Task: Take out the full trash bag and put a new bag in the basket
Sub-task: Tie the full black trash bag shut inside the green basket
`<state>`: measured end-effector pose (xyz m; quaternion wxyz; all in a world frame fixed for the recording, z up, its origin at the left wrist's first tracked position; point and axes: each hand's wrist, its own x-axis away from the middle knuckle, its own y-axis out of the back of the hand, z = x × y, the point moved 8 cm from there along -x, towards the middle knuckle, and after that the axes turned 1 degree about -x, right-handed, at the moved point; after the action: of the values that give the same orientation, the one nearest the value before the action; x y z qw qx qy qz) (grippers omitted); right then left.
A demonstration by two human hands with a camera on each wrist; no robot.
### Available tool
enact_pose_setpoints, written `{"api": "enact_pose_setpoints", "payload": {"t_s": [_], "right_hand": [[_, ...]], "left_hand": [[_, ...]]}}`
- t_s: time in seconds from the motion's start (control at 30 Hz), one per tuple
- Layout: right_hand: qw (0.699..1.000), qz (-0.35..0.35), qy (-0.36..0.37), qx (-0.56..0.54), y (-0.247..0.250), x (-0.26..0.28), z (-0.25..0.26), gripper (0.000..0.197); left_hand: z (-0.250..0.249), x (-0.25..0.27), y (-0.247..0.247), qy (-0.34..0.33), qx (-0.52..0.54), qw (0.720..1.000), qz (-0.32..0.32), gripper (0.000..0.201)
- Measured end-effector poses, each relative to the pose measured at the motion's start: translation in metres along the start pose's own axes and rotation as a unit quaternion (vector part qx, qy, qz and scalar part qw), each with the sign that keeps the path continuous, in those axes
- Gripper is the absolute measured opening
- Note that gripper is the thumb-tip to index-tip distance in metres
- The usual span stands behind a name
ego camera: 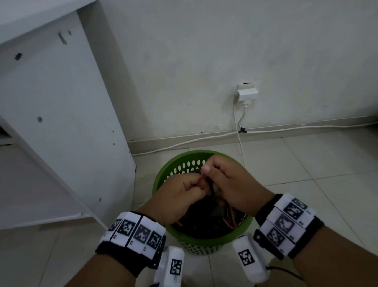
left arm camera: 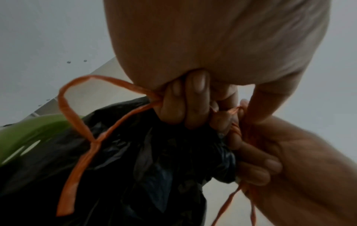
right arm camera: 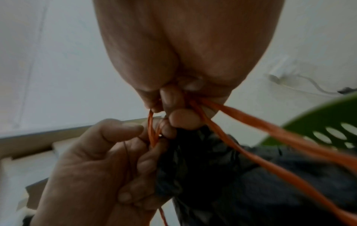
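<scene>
A green perforated basket (ego camera: pixel 185 160) stands on the tiled floor with a black trash bag (ego camera: pixel 203 223) inside it. The bag's mouth is gathered and bunched, and orange drawstrings (left arm camera: pixel 77 125) run from it. Both hands meet above the basket's middle. My left hand (ego camera: pixel 184 192) has its fingers curled round an orange drawstring, as the left wrist view shows. My right hand (ego camera: pixel 220 177) pinches the other orange drawstrings (right arm camera: pixel 241 120) just above the gathered black bag (right arm camera: pixel 203 160). The basket (right arm camera: pixel 328 120) shows beside the bag in the right wrist view.
A white cabinet (ego camera: pixel 52 113) stands at the left, close to the basket. A white wall runs behind, with a socket and plug (ego camera: pixel 247 92) and a white cable (ego camera: pixel 239 139) trailing along the skirting. Pale floor tiles (ego camera: pixel 322 189) lie to the right.
</scene>
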<state>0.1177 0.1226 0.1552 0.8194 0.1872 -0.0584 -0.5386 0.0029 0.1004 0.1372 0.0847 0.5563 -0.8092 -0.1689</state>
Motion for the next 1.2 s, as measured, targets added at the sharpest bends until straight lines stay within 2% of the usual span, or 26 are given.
{"api": "enact_pose_setpoints", "payload": {"t_s": [0.03,0.13,0.23,0.33,0.47,0.57,0.67,0.77,0.83,0.9,1.03,1.13,1.2], "right_hand": [[0.999,-0.009,-0.019,-0.046,-0.004,0.000,-0.005,0.025],[0.992,-0.010,-0.043,-0.114,-0.013,0.001,-0.012,0.029],[0.992,0.015,-0.038,-0.117,-0.018,-0.002,-0.015,0.029],[0.997,0.027,-0.021,-0.068,-0.019,-0.006,-0.015,0.028],[0.999,0.005,0.009,0.042,-0.014,-0.010,-0.017,0.025],[0.996,-0.012,-0.025,0.081,-0.010,-0.013,-0.024,0.024],[0.996,-0.009,-0.078,0.051,-0.007,-0.015,-0.027,0.025],[0.993,-0.009,-0.116,0.012,-0.006,-0.018,-0.026,0.023],[0.990,-0.021,-0.136,0.009,-0.004,-0.019,-0.027,0.024],[0.989,-0.034,-0.140,0.039,-0.003,-0.021,-0.026,0.024],[0.978,-0.109,-0.067,0.163,0.001,-0.020,-0.017,0.020],[0.950,-0.193,0.083,0.231,0.002,-0.007,0.004,0.027],[0.925,-0.202,0.157,0.280,-0.003,0.004,0.014,0.031]], "left_hand": [[-0.002,0.000,0.002,-0.003,0.014,1.000,-0.002,0.010],[-0.004,0.003,0.005,-0.009,0.038,0.999,-0.002,0.022],[0.006,0.006,0.011,0.007,0.085,0.996,-0.019,0.020],[0.012,0.007,0.011,0.019,0.107,0.994,-0.030,0.020],[0.022,0.007,0.019,0.042,0.074,0.991,-0.100,0.012],[0.025,0.010,0.024,0.042,0.007,0.990,-0.135,0.013],[0.020,0.013,0.021,0.013,-0.059,0.986,-0.153,0.018],[0.013,0.017,0.021,-0.020,-0.137,0.972,-0.189,0.009],[0.007,0.021,0.024,-0.030,-0.144,0.966,-0.211,0.006],[0.010,0.021,0.025,-0.008,-0.115,0.970,-0.213,0.008],[0.022,0.016,0.025,0.067,-0.025,0.982,-0.173,0.018],[0.027,0.017,0.026,0.128,0.132,0.970,-0.158,0.027],[0.030,0.019,0.030,0.157,0.176,0.958,-0.165,0.032]]}}
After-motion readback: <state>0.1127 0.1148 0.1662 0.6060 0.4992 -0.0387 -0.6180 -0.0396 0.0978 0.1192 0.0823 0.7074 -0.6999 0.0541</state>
